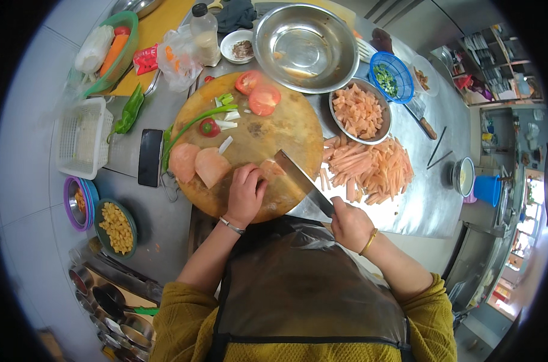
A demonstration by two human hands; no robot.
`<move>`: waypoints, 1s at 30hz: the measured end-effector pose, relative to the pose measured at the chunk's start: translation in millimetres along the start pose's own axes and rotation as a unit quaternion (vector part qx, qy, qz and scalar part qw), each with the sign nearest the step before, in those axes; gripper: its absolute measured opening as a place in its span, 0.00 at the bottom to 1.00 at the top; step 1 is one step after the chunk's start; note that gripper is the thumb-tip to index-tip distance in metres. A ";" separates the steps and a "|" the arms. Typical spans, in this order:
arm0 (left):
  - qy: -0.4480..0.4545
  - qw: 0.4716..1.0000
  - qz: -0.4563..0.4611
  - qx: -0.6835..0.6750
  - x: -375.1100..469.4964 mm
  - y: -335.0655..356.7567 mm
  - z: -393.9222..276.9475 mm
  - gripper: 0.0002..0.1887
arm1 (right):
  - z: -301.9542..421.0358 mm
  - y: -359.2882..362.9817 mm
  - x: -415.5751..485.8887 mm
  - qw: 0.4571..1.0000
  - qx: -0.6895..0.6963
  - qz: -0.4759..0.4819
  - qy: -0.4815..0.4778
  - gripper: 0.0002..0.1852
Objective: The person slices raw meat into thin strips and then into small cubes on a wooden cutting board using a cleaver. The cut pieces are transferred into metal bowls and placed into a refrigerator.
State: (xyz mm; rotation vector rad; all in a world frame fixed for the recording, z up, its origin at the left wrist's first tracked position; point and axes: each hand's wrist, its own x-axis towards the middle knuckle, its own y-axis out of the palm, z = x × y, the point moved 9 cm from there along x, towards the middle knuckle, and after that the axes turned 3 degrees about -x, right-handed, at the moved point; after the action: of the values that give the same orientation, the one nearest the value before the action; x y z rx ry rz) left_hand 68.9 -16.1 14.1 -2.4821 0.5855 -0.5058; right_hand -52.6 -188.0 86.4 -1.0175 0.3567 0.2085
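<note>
My right hand grips the handle of a cleaver, whose blade slants over the right part of a round wooden chopping board. Beside the blade lies a piece of pale pink meat. My left hand rests at the board's near part with curled fingers, just left of that piece; whether it touches or holds anything is hidden. Two larger meat pieces lie farther left. Halved tomato, green onion and a red pepper end sit towards the back. Meat strips are heaped right of the board.
A steel bowl of diced meat and a large steel basin stand behind. A blue basket holds chopped greens. Left are a phone, a white basket and a green pepper. Another knife lies at right.
</note>
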 end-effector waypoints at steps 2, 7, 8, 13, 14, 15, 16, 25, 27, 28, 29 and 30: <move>0.011 1.000 -0.006 -0.007 0.0 -0.1 0.6 0.14 | 2.2 1.5 5.6 0.999 -0.030 0.038 0.000 0.16; 0.035 0.999 -0.013 -0.005 0.8 1.6 -1.5 0.14 | 9.8 18.9 31.6 0.996 -0.069 0.059 0.006 0.14; 0.036 0.999 -0.015 -0.010 0.6 1.4 -2.2 0.14 | 9.6 19.9 38.1 0.995 -0.085 0.053 0.009 0.14; 0.021 1.000 -0.010 -0.010 0.0 0.3 -2.9 0.12 | 10.9 8.4 37.1 0.997 -0.064 0.040 -0.011 0.13; 0.026 0.999 -0.020 -0.009 -0.6 -1.7 -4.3 0.12 | 13.4 5.7 32.2 0.997 -0.062 0.038 -0.019 0.13; 0.025 0.999 -0.020 -0.007 -1.1 -1.8 -4.8 0.12 | 17.0 1.7 28.0 0.997 -0.063 0.031 -0.034 0.13; 0.021 1.000 -0.017 -0.007 -1.2 -1.5 -4.1 0.11 | 19.3 -1.7 24.3 0.997 -0.066 0.028 -0.040 0.13; 0.028 0.998 -0.033 -0.035 0.1 -4.9 -3.3 0.10 | 14.2 8.3 33.0 0.991 -0.047 0.121 -0.007 0.13; 0.027 0.999 -0.029 -0.034 0.1 -4.4 -2.8 0.10 | 14.1 15.2 41.7 0.993 -0.039 0.110 -0.007 0.13; 0.021 0.999 -0.020 -0.034 0.5 -2.4 -1.4 0.10 | 16.4 21.6 49.7 0.995 -0.037 0.092 -0.009 0.13; 0.029 0.999 -0.024 -0.032 0.5 -2.4 -2.7 0.10 | 18.5 26.9 55.1 0.996 -0.029 0.079 -0.016 0.13; 0.029 0.999 -0.023 -0.028 0.7 -1.6 -2.7 0.10 | 15.6 27.8 56.8 0.997 -0.053 0.059 -0.003 0.13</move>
State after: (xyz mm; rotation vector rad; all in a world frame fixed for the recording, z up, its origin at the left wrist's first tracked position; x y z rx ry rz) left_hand 68.7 -16.4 17.3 -2.5454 0.5738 -0.5896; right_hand -6.4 -160.0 49.9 -1.1011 0.4046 0.3394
